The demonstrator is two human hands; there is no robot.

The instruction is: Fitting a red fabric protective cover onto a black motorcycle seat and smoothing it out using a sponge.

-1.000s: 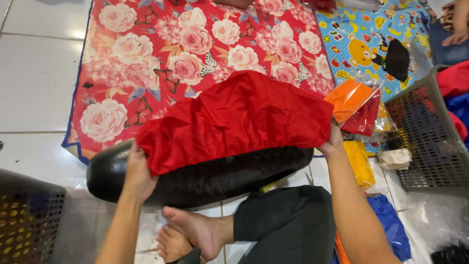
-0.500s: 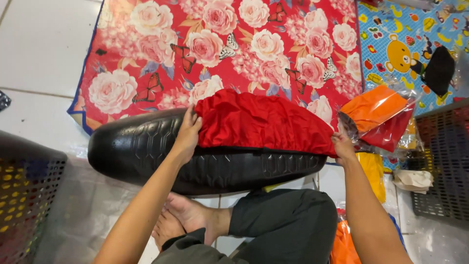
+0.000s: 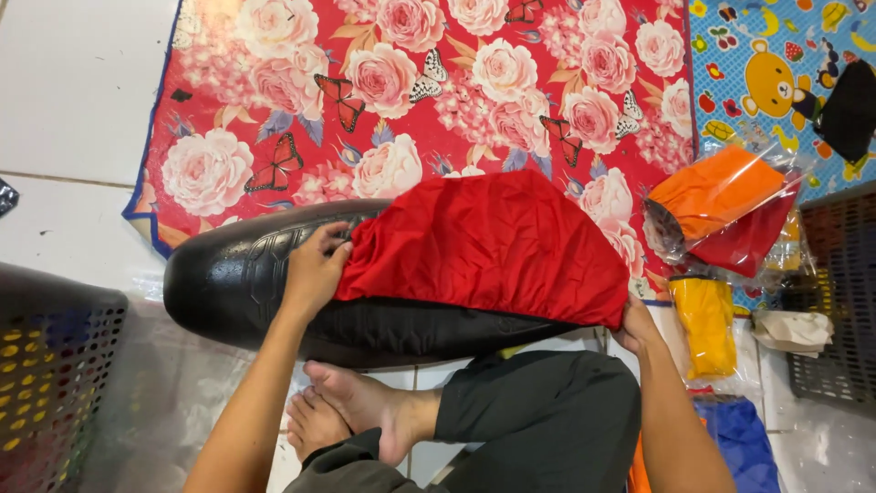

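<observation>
White tiled floor (image 3: 73,82), rose-print mat (image 3: 411,91) on it. Left hand (image 3: 315,269) pinches red cover's (image 3: 493,242) edge atop black seat (image 3: 237,274); right hand (image 3: 634,324) grips its opposite hem. Best: pull evenly, keep hem tucked under rim. Bagged orange covers (image 3: 721,196) near mat's right edge.

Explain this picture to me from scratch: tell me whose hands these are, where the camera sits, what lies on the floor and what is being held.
There is no machine here. A person sits on a tiled floor wearing a camera on the head, so the view looks down at their own arms and bare feet. A long black motorcycle seat lies across in front of them, partly covered by a red fabric cover. The left hand grips the cover's edge on the seat; the right hand holds its other end. Beyond lies a red floral mat. To the right are bagged orange, yellow and blue fabrics and dark baskets.
</observation>
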